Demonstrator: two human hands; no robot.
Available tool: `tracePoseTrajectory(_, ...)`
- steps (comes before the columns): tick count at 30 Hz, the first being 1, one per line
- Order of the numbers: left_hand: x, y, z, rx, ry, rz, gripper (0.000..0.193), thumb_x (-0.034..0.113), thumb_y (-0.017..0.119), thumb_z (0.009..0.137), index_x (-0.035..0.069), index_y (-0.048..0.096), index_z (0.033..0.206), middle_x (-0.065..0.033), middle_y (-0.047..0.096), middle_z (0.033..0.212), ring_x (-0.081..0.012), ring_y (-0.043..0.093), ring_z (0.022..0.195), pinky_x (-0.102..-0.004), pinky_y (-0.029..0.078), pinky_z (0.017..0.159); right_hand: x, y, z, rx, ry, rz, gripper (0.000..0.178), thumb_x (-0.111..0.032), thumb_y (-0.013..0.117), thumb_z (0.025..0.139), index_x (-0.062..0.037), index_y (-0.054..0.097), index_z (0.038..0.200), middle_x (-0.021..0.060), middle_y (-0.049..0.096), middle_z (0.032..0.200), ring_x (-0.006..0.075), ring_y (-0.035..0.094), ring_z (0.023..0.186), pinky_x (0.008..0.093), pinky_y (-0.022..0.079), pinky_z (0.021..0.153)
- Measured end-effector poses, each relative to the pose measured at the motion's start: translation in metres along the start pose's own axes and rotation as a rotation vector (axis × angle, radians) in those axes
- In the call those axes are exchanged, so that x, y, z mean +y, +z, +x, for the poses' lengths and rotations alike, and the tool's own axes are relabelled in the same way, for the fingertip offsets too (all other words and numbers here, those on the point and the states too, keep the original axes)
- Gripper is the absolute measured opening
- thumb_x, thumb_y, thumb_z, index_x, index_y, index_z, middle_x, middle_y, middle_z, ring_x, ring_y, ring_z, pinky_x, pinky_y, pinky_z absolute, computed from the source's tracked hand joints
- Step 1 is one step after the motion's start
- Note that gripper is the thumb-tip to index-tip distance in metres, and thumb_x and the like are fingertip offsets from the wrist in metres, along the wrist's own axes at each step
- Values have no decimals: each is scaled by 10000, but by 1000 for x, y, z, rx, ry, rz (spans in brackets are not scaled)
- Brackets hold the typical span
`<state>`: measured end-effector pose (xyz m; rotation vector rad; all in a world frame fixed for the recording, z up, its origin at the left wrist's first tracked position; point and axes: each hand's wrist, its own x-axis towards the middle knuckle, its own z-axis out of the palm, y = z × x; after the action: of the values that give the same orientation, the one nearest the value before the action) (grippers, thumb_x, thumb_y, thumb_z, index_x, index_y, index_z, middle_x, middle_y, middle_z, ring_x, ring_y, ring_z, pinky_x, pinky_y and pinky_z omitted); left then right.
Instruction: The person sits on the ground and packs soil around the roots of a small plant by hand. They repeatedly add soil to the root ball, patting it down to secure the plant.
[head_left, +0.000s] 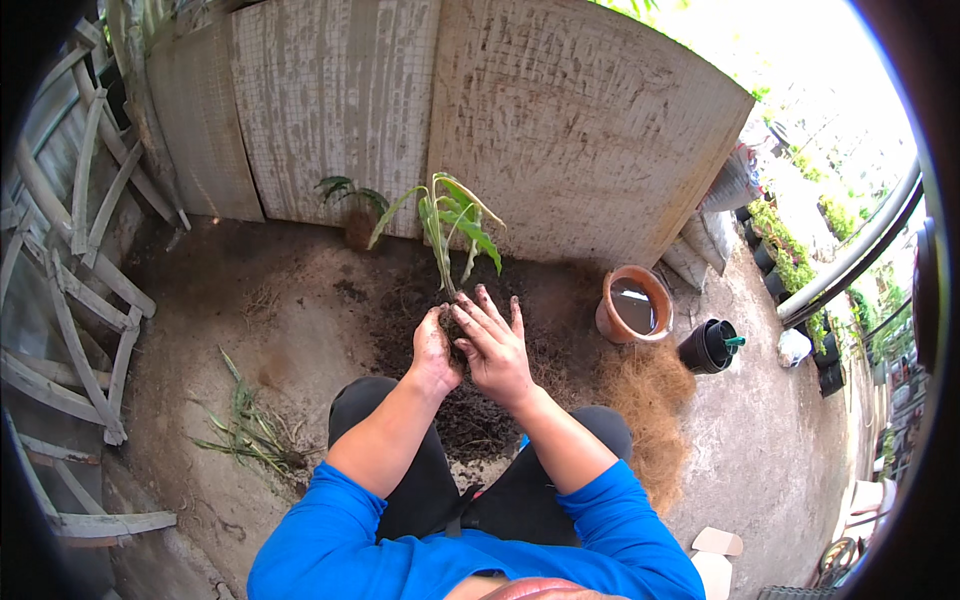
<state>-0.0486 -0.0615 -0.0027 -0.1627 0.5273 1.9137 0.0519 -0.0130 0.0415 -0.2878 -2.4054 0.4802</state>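
Observation:
A leafy green plant (440,238) stands upright between my two hands, some of its leaves drooping and yellowed. Its dark, soil-covered root ball (456,335) is pressed between my palms. My left hand (434,352) cups the root ball from the left. From the right, my right hand (492,346) lies against it with long, extended fingers smeared with soil. Both hands partly hide the root ball. Loose dark soil (478,425) is heaped on the ground below, between my knees.
Brown fibre (645,420) lies at the right, near a clay pot (635,303) holding dark liquid and black plastic pots (708,347). Cut leaves (255,432) lie at left. A small potted plant (358,222) stands before the panels (560,120). Wooden slats (90,330) line the left side.

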Motion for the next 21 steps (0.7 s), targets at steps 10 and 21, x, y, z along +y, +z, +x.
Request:
tracePoseTrajectory(10, 2, 17, -8, 56, 69, 25, 294, 265, 304, 888, 83, 535, 886, -75, 597, 862, -193, 578, 781, -338, 466, 722, 2, -1, -2, 60, 11, 6, 381, -141, 580, 759, -50, 532, 1126, 93, 485, 1226, 269, 369, 1216, 445, 145, 1019)
tracePoseTrajectory(21, 6, 18, -11, 35, 59, 60, 290, 281, 316, 893, 85, 527, 926, -84, 590, 904, -204, 571, 833, -345, 457, 761, -5, 0, 0, 66, 17, 10, 392, -118, 576, 760, -44, 517, 1140, 122, 473, 1231, 275, 358, 1222, 437, 140, 1021)
